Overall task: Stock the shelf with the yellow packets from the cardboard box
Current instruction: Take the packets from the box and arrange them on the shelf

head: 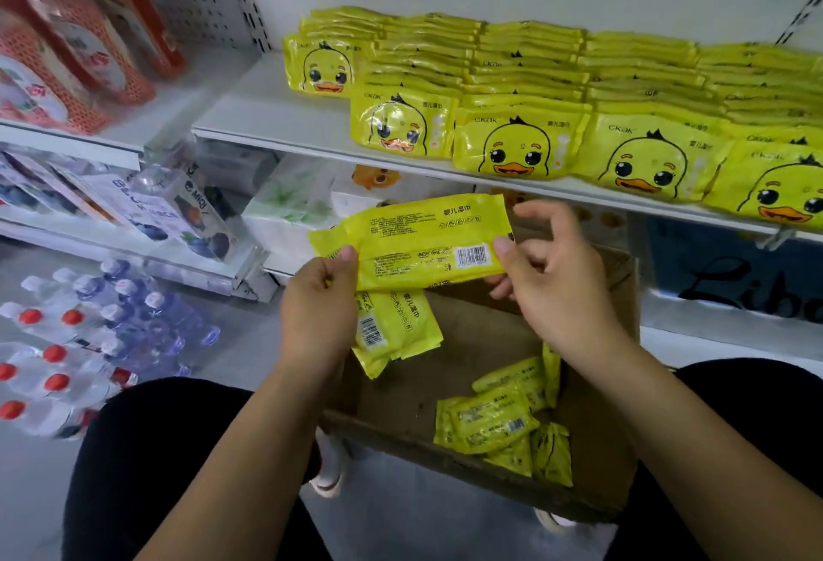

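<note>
Yellow packets [423, 244] pinched at opposite ends by left hand [318, 311] and right hand [552, 293].

Glossy plastic yellow packets [427, 244], rough matt cardboard box [481, 338], smooth white metal shelf [276, 115].

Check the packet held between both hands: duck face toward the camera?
No: the held packet shows its printed back with a barcode, gripped by the left hand and the right hand at opposite ends.

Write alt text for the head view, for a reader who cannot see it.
The left hand and right hand hold yellow packets over a cardboard box holding more; behind, a white shelf carries rows of duck-faced packets.
</note>
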`<state>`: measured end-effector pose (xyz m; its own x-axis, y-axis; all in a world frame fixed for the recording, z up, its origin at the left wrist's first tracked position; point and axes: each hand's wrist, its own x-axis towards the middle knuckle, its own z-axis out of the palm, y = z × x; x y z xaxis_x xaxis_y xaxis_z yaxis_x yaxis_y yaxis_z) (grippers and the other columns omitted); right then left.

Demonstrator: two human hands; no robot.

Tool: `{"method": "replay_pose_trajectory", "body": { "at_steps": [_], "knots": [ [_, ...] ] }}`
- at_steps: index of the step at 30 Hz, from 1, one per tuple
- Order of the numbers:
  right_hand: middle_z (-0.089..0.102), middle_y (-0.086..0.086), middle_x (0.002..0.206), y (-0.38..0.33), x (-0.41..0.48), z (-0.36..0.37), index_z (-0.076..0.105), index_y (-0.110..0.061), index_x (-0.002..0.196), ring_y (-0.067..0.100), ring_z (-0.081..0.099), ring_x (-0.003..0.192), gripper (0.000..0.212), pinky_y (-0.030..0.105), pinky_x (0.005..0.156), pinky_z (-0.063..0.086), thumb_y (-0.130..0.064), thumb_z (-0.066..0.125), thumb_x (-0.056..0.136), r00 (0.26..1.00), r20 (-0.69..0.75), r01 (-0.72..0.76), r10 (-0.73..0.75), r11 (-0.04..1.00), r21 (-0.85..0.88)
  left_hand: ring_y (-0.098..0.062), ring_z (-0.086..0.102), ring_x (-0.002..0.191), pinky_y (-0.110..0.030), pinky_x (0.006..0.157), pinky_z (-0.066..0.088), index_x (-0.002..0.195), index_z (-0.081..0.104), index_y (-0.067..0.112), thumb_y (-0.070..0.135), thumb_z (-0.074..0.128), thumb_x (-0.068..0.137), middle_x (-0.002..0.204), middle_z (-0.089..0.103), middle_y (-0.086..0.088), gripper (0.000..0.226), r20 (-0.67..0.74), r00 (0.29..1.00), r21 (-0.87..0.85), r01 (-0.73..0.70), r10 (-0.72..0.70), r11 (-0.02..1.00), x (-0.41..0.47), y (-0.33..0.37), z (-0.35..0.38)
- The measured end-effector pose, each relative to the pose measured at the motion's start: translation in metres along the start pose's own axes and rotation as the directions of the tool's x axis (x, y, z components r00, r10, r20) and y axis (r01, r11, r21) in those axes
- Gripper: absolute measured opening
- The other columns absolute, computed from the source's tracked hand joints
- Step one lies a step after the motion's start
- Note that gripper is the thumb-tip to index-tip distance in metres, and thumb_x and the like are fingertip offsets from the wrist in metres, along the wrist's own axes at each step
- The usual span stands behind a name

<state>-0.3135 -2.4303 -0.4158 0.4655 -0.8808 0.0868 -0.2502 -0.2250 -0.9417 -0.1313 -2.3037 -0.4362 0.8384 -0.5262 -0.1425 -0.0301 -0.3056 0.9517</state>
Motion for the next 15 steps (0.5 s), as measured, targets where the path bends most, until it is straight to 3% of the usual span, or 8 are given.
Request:
{"method": "replay_pose_trajectory", "body": {
  "at_steps": [3,5,8,11,15],
  "knots": [
    [0.074,0.006,0.083,-0.007,0.017,0.018,0.056,-0.010,0.108,0.017,0.072,0.066,0.011,0.024,0.062,0.055,-0.014,0.060,0.099,0.999,0.015,0.035,-0.037,0.995,0.093,-0.022,0.049,0.063,-0.035,0.061,0.042,0.069,0.050,0.015,0.054,0.050,0.102,0.064,0.051,-0.005,0.051,0.046,0.997,0.070,-0.067,0.064,0.995,0.030,0.012,-0.010],
    [0.076,0.005,0.087,-0.014,0.029,0.033,0.064,-0.008,0.104,0.017,0.075,0.077,0.009,0.023,0.071,0.056,-0.011,0.062,0.097,0.997,0.053,0.052,-0.061,0.988,0.146,-0.018,0.040,0.061,-0.034,0.056,0.030,0.067,0.044,0.016,0.045,0.048,0.106,0.062,0.042,-0.001,0.049,0.032,0.995,0.102,-0.101,0.098,0.990,0.054,0.020,-0.018],
    [0.077,-0.003,0.104,-0.031,0.051,0.057,0.071,-0.020,0.107,0.012,0.072,0.100,0.024,0.026,0.092,0.054,-0.008,0.074,0.087,0.985,0.149,0.064,-0.091,0.983,0.175,-0.022,0.045,0.066,-0.035,0.060,0.035,0.076,0.053,0.005,0.046,0.047,0.106,0.069,0.047,-0.009,0.052,-0.003,0.994,0.065,-0.113,0.113,0.992,0.096,0.018,-0.033],
    [0.075,-0.012,0.096,-0.043,0.078,0.079,0.075,-0.035,0.097,0.003,0.066,0.092,0.026,0.016,0.086,0.047,-0.018,0.083,0.079,0.969,0.117,0.220,-0.216,0.975,-0.018,-0.023,0.052,0.070,-0.036,0.066,0.042,0.087,0.059,-0.002,0.046,0.047,0.107,0.075,0.055,-0.012,0.053,-0.057,0.995,-0.052,-0.082,0.079,0.995,0.127,0.001,-0.046],
    [0.057,-0.008,0.094,-0.057,0.119,0.108,0.078,-0.027,0.081,0.012,0.049,0.099,0.009,0.014,0.088,0.034,-0.026,0.084,0.075,0.890,0.115,0.455,-0.441,0.849,-0.267,-0.020,0.046,0.069,-0.031,0.065,0.036,0.093,0.061,0.002,0.041,0.040,0.110,0.076,0.052,-0.006,0.047,-0.141,0.990,-0.109,-0.031,0.015,0.994,0.144,-0.018,-0.048]
  ]
}}
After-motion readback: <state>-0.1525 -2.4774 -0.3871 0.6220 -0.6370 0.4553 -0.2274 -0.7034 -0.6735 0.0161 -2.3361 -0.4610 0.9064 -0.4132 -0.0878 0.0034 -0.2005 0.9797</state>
